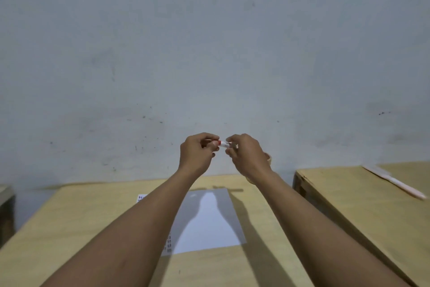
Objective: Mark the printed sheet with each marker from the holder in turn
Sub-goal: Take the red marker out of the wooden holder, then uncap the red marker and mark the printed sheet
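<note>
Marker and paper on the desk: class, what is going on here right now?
A person holds a red-and-white marker up over the desk, one end in the left hand, the other in the right hand. Whether the cap is coming off or going on cannot be told. The sheet lies flat below. The holder is mostly hidden behind the right hand.

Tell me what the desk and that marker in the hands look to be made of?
The desk looks like pale wood or plywood with a matte, unvarnished finish; a faint grain and a plain cut edge show. The marker, held by the left hand and the right hand, seems to be smooth white plastic with a red part.
</note>
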